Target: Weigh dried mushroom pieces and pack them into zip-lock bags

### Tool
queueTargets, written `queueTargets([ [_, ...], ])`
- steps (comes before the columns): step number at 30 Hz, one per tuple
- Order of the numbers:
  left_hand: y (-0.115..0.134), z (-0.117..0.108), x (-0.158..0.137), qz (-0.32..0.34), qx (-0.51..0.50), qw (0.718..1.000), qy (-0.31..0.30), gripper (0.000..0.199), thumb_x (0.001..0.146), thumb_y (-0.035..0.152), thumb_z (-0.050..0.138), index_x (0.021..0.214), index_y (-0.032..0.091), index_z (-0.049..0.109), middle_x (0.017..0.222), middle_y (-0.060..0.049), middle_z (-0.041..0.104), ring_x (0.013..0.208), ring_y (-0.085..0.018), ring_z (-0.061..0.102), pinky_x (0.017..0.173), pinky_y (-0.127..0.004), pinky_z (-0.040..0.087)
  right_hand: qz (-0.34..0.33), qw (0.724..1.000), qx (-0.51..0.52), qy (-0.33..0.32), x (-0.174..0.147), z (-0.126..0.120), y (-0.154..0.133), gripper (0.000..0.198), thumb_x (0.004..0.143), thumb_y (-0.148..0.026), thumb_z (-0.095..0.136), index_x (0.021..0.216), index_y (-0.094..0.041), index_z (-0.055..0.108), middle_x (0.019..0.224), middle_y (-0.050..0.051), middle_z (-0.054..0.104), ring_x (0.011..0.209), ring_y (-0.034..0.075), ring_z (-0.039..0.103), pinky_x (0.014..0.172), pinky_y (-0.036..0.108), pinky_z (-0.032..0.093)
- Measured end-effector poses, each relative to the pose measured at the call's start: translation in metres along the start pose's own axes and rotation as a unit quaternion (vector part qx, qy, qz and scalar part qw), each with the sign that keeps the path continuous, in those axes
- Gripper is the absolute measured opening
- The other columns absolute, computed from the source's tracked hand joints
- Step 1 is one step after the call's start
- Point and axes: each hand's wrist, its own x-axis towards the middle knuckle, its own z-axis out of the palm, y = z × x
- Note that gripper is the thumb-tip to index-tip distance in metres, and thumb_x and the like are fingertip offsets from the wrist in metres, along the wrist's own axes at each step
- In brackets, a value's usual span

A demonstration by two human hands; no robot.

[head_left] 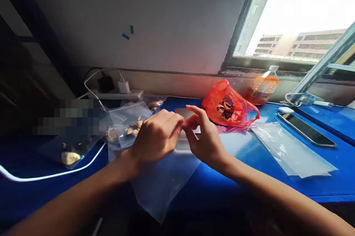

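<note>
My left hand (156,134) and my right hand (206,138) meet at the fingertips over the blue table, both pinched closed. From between them a clear plastic bag (163,188) hangs down past the near side, its lower corner pointing toward me. The bag's upper edge is hidden by my fingers, and it looks flat. Just behind my hands sits a pale, translucent box (183,148), partly covered by them. Left of my left hand lie clear bags with light-brown dried pieces (134,129) inside. A red plastic bag (235,112) holding dark dried pieces (225,109) stands open beyond my right hand.
Flat clear bags (291,151) lie stacked at the right, beside a phone (307,129) and a small white case (286,110). An orange-labelled bottle (262,87) stands under the window. At left, a white cable (55,176) crosses the table near another filled bag (70,157); a charger (123,87) sits behind.
</note>
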Motion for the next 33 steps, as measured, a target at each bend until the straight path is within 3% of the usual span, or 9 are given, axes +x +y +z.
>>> queueTargets([
  [7, -0.003, -0.004, 0.005, -0.021, -0.051, 0.997, 0.061, 0.015, 0.090, 0.011, 0.051, 0.081, 0.017, 0.062, 0.076, -0.002, 0.067, 0.076, -0.018, 0.060, 0.076, -0.033, 0.050, 0.013, 0.999, -0.033, 0.014, 0.007, -0.007, 0.007, 0.030, 0.082, -0.012, 0.052, 0.111, -0.019, 0.056, 0.085, 0.003, 0.066, 0.078, 0.017, 0.061, 0.075, 0.033, 0.048],
  [14, -0.006, -0.011, 0.007, -0.010, -0.034, 0.989, 0.145, 0.013, 0.089, 0.012, 0.056, 0.079, 0.020, 0.061, 0.075, 0.000, 0.068, 0.073, -0.016, 0.060, 0.068, -0.030, 0.049, -0.014, 0.997, -0.075, 0.019, 0.019, -0.013, 0.008, 0.018, 0.085, -0.015, 0.051, 0.099, -0.020, 0.061, 0.089, 0.006, 0.069, 0.083, 0.019, 0.062, 0.077, 0.037, 0.046],
  [22, -0.017, -0.018, 0.010, -0.130, -0.128, 0.973, 0.144, 0.007, 0.086, 0.021, 0.062, 0.079, 0.023, 0.063, 0.075, 0.002, 0.068, 0.071, -0.015, 0.062, 0.072, -0.033, 0.048, 0.025, 0.996, -0.084, 0.034, 0.032, -0.032, 0.037, 0.020, 0.082, -0.021, 0.054, 0.098, -0.019, 0.065, 0.089, 0.007, 0.069, 0.084, 0.020, 0.062, 0.080, 0.037, 0.048],
  [28, -0.028, -0.016, 0.007, -0.222, -0.283, 0.916, 0.176, 0.002, 0.085, 0.025, 0.065, 0.083, 0.024, 0.064, 0.078, 0.001, 0.066, 0.074, -0.015, 0.063, 0.074, -0.032, 0.050, 0.198, 0.974, -0.067, 0.085, 0.040, -0.051, 0.058, 0.020, 0.079, -0.020, 0.052, 0.088, -0.016, 0.069, 0.082, 0.007, 0.067, 0.071, 0.017, 0.059, 0.073, 0.035, 0.047],
  [30, -0.031, -0.014, 0.008, -0.254, -0.321, 0.890, 0.199, 0.003, 0.085, 0.026, 0.066, 0.083, 0.024, 0.063, 0.078, 0.002, 0.066, 0.073, -0.014, 0.063, 0.072, -0.030, 0.051, 0.198, 0.978, -0.002, 0.067, 0.038, -0.051, 0.048, 0.021, 0.082, -0.026, 0.052, 0.090, -0.017, 0.069, 0.084, 0.007, 0.066, 0.074, 0.017, 0.058, 0.074, 0.034, 0.047],
  [33, -0.034, -0.008, 0.010, -0.288, -0.371, 0.855, 0.220, 0.007, 0.082, 0.023, 0.067, 0.080, 0.023, 0.061, 0.073, 0.002, 0.065, 0.065, -0.013, 0.062, 0.063, -0.027, 0.051, 0.168, 0.974, 0.151, -0.032, 0.029, -0.045, 0.022, 0.039, 0.093, -0.049, 0.042, 0.098, -0.019, 0.067, 0.083, 0.005, 0.063, 0.075, 0.016, 0.058, 0.072, 0.032, 0.048],
])
